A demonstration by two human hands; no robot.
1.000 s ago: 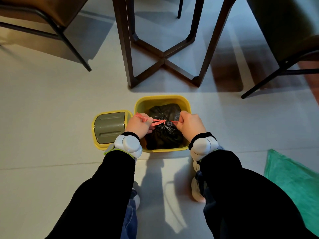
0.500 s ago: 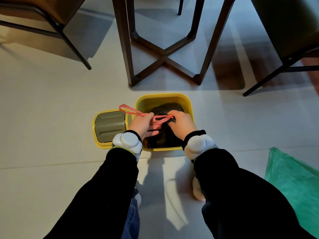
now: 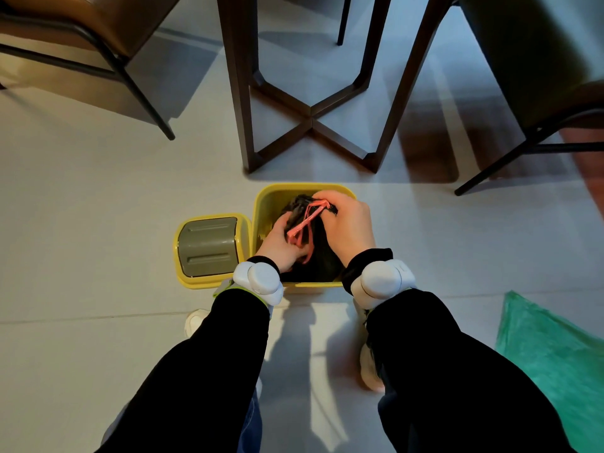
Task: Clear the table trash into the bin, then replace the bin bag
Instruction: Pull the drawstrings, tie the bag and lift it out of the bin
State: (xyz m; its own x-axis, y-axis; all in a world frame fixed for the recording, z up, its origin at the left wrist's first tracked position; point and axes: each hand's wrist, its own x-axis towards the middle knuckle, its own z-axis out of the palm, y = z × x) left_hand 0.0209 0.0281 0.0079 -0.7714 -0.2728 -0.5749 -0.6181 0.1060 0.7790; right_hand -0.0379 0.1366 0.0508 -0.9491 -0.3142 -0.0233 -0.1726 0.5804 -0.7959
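A yellow bin (image 3: 266,204) stands on the floor with a black bag (image 3: 322,259) inside it. The bag's pink drawstring (image 3: 302,225) runs between my two hands above the bag's gathered neck. My left hand (image 3: 281,245) grips the lower end of the drawstring. Over the top of the bag, my right hand (image 3: 348,225) holds the drawstring's upper end together with the bunched black plastic. Most of the bag is hidden under my hands.
The bin's yellow lid with a grey flap (image 3: 209,248) lies on the floor left of the bin. A green bag (image 3: 552,358) lies at the right. Dark table legs (image 3: 310,109) stand just behind the bin, with chairs (image 3: 98,31) at both sides. My shoes (image 3: 369,371) are below.
The drawstring was stretched wide between my hands; now both hands have come together over the bag's neck, the right hand crossing up and over, with the string looped between them.
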